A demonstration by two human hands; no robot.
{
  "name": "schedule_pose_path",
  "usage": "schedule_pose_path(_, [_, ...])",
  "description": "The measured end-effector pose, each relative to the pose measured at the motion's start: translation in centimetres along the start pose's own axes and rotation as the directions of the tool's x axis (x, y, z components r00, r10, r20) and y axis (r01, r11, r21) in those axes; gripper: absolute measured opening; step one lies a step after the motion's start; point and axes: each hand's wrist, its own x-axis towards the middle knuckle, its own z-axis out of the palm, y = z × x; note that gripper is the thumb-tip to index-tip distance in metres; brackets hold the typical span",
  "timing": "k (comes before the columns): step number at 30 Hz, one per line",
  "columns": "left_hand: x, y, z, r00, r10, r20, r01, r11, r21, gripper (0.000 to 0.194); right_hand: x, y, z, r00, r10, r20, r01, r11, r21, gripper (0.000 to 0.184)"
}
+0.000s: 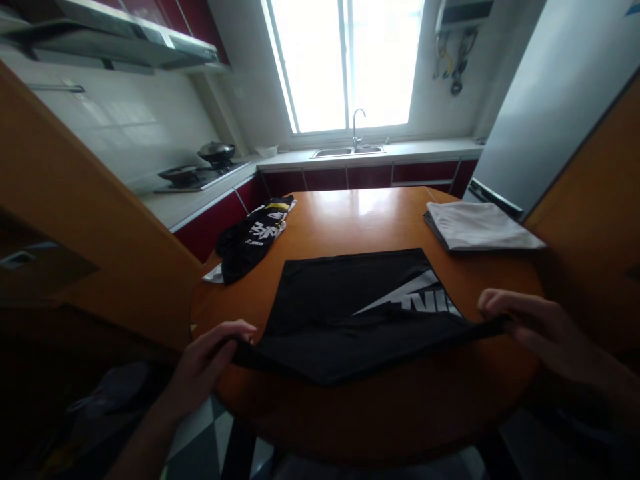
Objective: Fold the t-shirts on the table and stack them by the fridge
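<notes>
A black garment [325, 287] with a grey printed logo lies partly folded on the wooden table [350, 227]. Its near edge is lifted and stretched between my two hands, sagging in the middle. My left hand [213, 353] pinches the left corner of that edge, thumb below and fingers above. At the opposite corner, my right hand [530, 320] is closed on the cloth. The far part of the garment rests flat, and the near flap covers part of the logo.
A crumpled black shirt [255, 237] with white print lies at the table's left edge. Folded white and grey cloths [483, 225] are stacked at the right. Beyond are a sink [349, 151], a stove [203, 179] with pans, and a fridge [545, 100] on the right.
</notes>
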Motion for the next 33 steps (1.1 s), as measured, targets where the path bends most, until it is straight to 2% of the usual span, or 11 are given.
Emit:
schedule_pose_path(3, [1.6, 0.1, -0.7, 0.997, -0.053, -0.048, 0.052, 0.998, -0.027, 0.033, 2.0, 0.7, -0.4, 0.992, 0.126, -0.028, -0.115, 0.961, 0.251, 0.012])
schedule_pose_path(6, [4.6, 0.1, -1.0, 0.989, -0.087, -0.121, 0.087, 0.996, -0.010, 0.042, 4.7, 2.1, -0.2, 0.956, 0.274, -0.105, -0.236, 0.931, 0.279, 0.013])
schedule_pose_path(9, [8.5, -0.3, -0.2, 0.976, -0.133, -0.175, 0.144, 0.988, 0.048, 0.049, 7.8, 4.0, 1.1, 0.892, 0.429, -0.142, -0.375, 0.878, 0.297, 0.020])
schedule_pose_path(11, [11.2, -1.3, 1.0, 0.975, -0.172, -0.140, 0.181, 0.982, 0.053, 0.051, 9.7, 5.6, 2.8, 0.856, 0.505, -0.109, -0.451, 0.834, 0.318, 0.027])
schedule_pose_path(14, [14.7, -3.8, 3.6, 0.974, -0.225, -0.016, 0.226, 0.973, 0.044, 0.053, 11.7, 8.5, 6.2, 0.790, 0.613, -0.002, -0.581, 0.750, 0.317, 0.028])
schedule_pose_path(16, [16.4, -5.7, 5.2, 0.963, -0.262, 0.057, 0.259, 0.964, 0.067, 0.051, 12.5, 10.3, 8.5, 0.723, 0.689, 0.052, -0.672, 0.684, 0.286, 0.025])
schedule_pose_path(18, [17.6, -7.2, 6.2, 0.952, -0.291, 0.096, 0.284, 0.955, 0.083, 0.051, 12.8, 11.9, 10.1, 0.696, 0.713, 0.078, -0.706, 0.662, 0.250, 0.023])
schedule_pose_path(22, [19.2, -9.0, 6.3, 0.968, -0.234, 0.096, 0.225, 0.970, 0.097, 0.050, 13.3, 14.0, 11.0, 0.745, 0.666, 0.028, -0.659, 0.729, 0.188, 0.026])
schedule_pose_path(26, [20.5, -9.9, 6.7, 0.974, -0.214, 0.073, 0.196, 0.961, 0.194, 0.044, 13.8, 14.9, 11.3, 0.771, 0.637, -0.006, -0.637, 0.771, 0.025, 0.028])
schedule_pose_path(29, [20.8, -10.6, 7.6, 0.972, -0.225, 0.069, 0.201, 0.946, 0.255, 0.039, 14.1, 15.3, 11.9, 0.781, 0.625, 0.000, -0.622, 0.778, -0.088, 0.027])
schedule_pose_path(33, [20.7, -11.4, 8.2, 0.981, -0.191, 0.036, 0.173, 0.943, 0.283, 0.038, 14.4, 15.8, 12.2, 0.811, 0.585, -0.018, -0.582, 0.803, -0.124, 0.027])
